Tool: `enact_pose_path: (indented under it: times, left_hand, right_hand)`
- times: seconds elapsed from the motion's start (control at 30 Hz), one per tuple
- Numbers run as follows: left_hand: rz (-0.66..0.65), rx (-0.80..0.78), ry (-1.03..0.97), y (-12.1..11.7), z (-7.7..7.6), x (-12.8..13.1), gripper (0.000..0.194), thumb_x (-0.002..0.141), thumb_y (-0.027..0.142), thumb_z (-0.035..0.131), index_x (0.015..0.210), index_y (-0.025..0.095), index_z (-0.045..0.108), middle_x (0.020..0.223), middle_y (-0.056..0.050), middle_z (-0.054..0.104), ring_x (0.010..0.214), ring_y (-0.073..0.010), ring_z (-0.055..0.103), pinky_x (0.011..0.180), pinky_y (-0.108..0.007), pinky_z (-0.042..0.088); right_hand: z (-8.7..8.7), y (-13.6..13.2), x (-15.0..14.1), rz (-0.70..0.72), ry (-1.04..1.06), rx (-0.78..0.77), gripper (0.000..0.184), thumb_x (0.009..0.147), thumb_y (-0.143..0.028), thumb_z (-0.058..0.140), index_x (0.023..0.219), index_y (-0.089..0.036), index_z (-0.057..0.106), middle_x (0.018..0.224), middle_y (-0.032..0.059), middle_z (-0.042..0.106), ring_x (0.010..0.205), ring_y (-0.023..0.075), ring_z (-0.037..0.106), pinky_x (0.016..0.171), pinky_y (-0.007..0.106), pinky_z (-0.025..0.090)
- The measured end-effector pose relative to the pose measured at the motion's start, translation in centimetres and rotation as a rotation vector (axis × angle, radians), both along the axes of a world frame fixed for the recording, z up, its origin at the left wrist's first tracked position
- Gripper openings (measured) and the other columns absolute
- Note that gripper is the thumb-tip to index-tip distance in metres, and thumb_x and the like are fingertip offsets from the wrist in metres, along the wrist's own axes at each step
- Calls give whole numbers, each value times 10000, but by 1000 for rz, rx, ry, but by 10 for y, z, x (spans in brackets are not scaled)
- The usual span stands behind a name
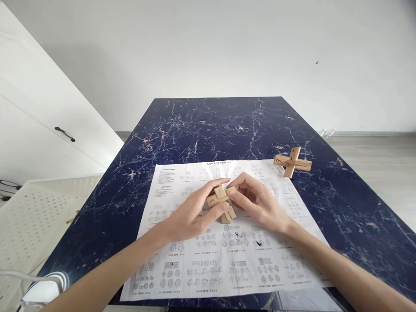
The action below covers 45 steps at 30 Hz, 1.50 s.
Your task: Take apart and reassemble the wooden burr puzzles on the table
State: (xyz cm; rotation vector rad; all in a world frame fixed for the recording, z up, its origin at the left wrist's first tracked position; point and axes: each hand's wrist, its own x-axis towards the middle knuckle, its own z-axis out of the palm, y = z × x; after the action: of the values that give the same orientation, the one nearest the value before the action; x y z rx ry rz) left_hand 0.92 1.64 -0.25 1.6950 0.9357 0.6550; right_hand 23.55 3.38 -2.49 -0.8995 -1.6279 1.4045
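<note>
A wooden interlocking puzzle, made of several pale blocks with dark marks, sits between my hands over the instruction sheet. My left hand grips it from the left, thumb across the near side and fingers behind. From the right, my right hand pinches a block at the puzzle's upper right with thumb and index finger. Parts of the blocks are hidden behind my fingers. The sheet is creased white paper printed with small diagrams and text.
A second wooden puzzle, cross-shaped, stands at the sheet's upper right corner. The dark blue marbled table reaches toward a white wall. At left are a white cabinet, a perforated white panel and a white cable.
</note>
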Motion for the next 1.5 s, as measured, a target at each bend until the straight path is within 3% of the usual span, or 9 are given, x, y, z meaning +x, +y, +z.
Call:
enact_pose_path:
  times: [0.1,0.2,0.43,0.8,0.93,1.03,1.23,1.37,1.5]
  left_hand:
    - [54,-19,-50,0,-2,2,789,894,524,870,1521,283,455,1079,-51,693,879,-211,673,791,-379,603]
    - [111,-10,-72,1,-4,3,811,785,491,968,1416,280,504,1062,-28,671,833,-185,630,785,-372,590]
    - [132,-11,-62,1,1,5,614,831,427,919,1315,251,584,1033,-17,680,789,-158,610,720,-322,572]
    - [127,33,-45,3,0,4,564,845,466,892,1278,250,602,984,-18,689,762,-155,611,700,-321,575]
    - [230,51,-44,5,1,2,578,879,471,874,1340,262,596,1125,-55,705,936,-208,685,808,-368,609]
    - [358,18,-79,8,0,-1,598,923,457,843,1413,273,554,1201,-68,708,1054,-236,710,907,-409,621]
    - [456,23,-114,13,-3,-3,622,897,445,876,1408,275,565,1176,-45,704,975,-205,702,875,-378,617]
    - [431,45,-89,10,-2,-2,654,892,454,877,1433,287,551,1173,-42,713,967,-207,708,885,-388,632]
    - [407,74,-68,8,-3,-2,685,896,464,877,1464,304,528,1197,-47,718,1020,-227,722,910,-401,642]
  right_hand:
    - [4,2,-1,-10,50,-57,320,1063,-529,669,972,-228,608,701,-31,628,565,117,521,532,299,397]
    - [5,1,-2,-11,71,-70,321,1055,-523,684,964,-225,606,702,-29,646,554,114,550,521,293,410]
    - [-3,0,-2,-31,68,-23,291,1060,-499,682,1013,-224,603,756,-12,676,596,125,577,560,302,453]
    - [-2,0,-4,-57,1,27,292,1060,-510,660,1006,-229,601,727,-26,624,593,128,561,560,302,457]
    - [-3,3,-2,-68,1,35,308,1070,-492,640,1240,-242,582,854,-7,647,665,152,604,622,334,512]
    - [-2,5,4,-106,-168,157,294,1060,-489,662,1225,-255,592,989,45,683,801,199,652,736,394,552]
    - [-4,7,11,106,-427,394,750,814,-568,927,1425,-284,598,1401,156,615,1247,373,626,1005,569,582]
    - [-4,6,10,169,-462,409,605,849,-529,901,1342,-267,670,1340,155,641,1203,366,649,1007,586,584]
    - [-1,9,12,102,-305,276,523,877,-477,887,1317,-289,677,1286,109,679,1114,304,680,963,515,603]
